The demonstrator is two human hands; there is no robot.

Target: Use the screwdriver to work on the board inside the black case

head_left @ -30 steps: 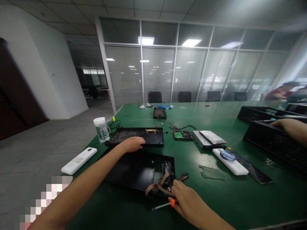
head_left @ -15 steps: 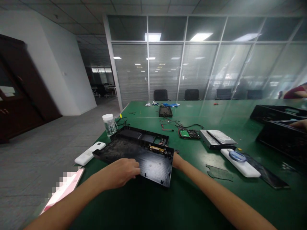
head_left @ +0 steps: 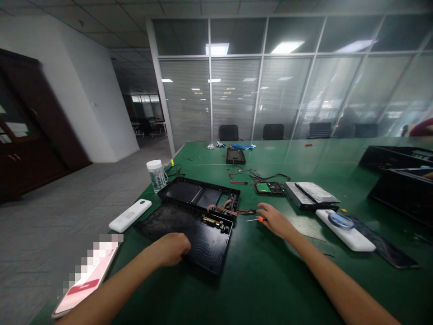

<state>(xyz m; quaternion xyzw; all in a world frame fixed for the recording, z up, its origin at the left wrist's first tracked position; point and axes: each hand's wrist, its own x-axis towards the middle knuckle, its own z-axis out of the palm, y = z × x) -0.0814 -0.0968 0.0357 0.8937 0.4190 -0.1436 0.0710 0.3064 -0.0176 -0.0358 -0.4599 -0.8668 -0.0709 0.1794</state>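
Note:
My left hand is closed on the near edge of a black panel, which lies lowered in front of a black casing. Coloured wires run out of the casing's right end towards a small dark connector. To the right, my right hand rests low over the table, its thumb and fingers around the orange handle of a small screwdriver. The screwdriver's thin shaft points left, towards the panel.
A lidded jar and a white device are on the left. A green circuit board, a silver drive and a white device with a round blue part lie right. Black housings stand far right.
The panel has come down and left, uncovering more of the casing and its wires. My right hand has moved from behind the panel to its right, where the screwdriver now shows.

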